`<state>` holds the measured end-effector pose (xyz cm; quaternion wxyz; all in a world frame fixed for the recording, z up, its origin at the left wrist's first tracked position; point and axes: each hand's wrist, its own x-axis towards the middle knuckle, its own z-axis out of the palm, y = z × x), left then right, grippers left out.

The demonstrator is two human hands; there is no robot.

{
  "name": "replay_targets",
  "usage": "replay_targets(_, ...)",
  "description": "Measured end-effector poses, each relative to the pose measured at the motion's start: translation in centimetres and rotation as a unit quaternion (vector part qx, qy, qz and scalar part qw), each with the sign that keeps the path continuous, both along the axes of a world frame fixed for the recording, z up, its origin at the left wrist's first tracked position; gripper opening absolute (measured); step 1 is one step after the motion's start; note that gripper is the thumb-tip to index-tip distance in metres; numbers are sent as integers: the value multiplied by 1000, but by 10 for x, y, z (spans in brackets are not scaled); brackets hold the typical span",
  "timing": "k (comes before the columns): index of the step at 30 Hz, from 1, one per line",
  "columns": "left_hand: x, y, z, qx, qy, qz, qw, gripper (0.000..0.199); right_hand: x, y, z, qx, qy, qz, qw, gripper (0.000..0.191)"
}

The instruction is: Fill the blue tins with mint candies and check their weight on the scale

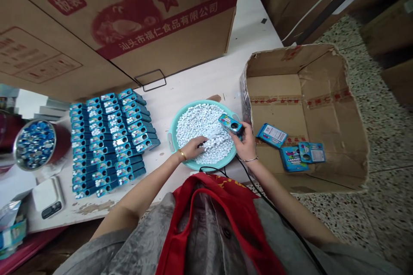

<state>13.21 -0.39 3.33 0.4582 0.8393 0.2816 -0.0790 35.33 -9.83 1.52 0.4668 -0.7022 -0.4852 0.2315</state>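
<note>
The right hand (247,144), near the centre of the frame, is closed partway, thumb and fingers pinching the lower right end of one small blue box (230,123). That box is held tilted over the right side of a round turquoise basin (173,128), with a dark round hole showing in its face. The left hand (193,148) is down in the basin, its fingers loosely curled against the heap of small white pieces (196,120); I can't tell from here whether it has any of them gripped. The pieces are far too many to count.

I count one basin, and two bands: a gold bracelet (182,154) on the left wrist, a silver bracelet (250,160) on the right. Left of the basin stand four columns of blue packs (109,137), dozens in all, packed too tightly for an exact number; white pieces show at the holes of many.

At the right of the frame, one open carton (274,86) has at least three loose packs (294,159) inside, two of them overlapping. One big printed carton (155,43) fills the upper left. At the far left sit one round metal container (17,154) of shiny blue-and-silver pieces (36,144) and, below it, one pale device (48,195).
</note>
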Motion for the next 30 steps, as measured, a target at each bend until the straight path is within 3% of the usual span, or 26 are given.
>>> replay_targets(3,-10,12,34,0,-30,7,1000,31,-2,0,5,-3,-15,-2,1000,37)
replay_targets(7,-9,32,82,49,-25,-21,998,27,-11,0,10,9,-24,46,999,34)
replay_targets(11,12,40,123,140,93,-101,981,29,-23,-2,12,18,-21,89,996,39)
replay_targets(16,49,22,162,247,244,-167,923,26,-35,-3,12,30,-8,113,993,41)
replay_targets(21,66,5,183,289,260,-211,897,29,-39,-4,10,37,11,115,993,37)
replay_targets(26,52,15,197,304,252,-220,892,26,-39,-5,11,34,23,115,993,38)
replay_targets(30,28,34,189,272,237,-185,914,25,-40,-8,10,28,26,113,993,36)
